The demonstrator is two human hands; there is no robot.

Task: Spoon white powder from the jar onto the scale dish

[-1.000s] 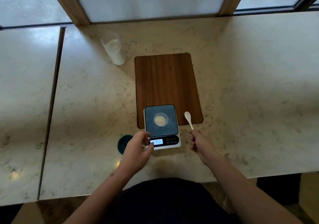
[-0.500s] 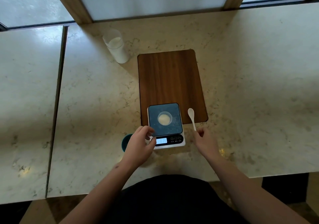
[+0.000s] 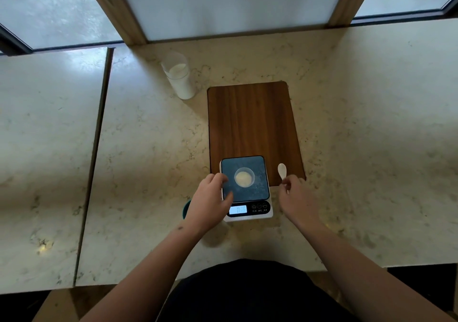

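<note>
- White spoon is pinched at its handle by the right hand, bowl empty over the wooden board
- Left hand, fingers loosely spread, is rested against the scale; steadying is advised
- Jar stands well apart, far left; dish already holds powder

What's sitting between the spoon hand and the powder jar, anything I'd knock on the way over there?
Nothing tall. From the right hand holding the spoon, the path to the jar runs up and left over the flat wooden board and bare counter. The scale with its dish sits just left of the spoon, so lift above it.
</note>
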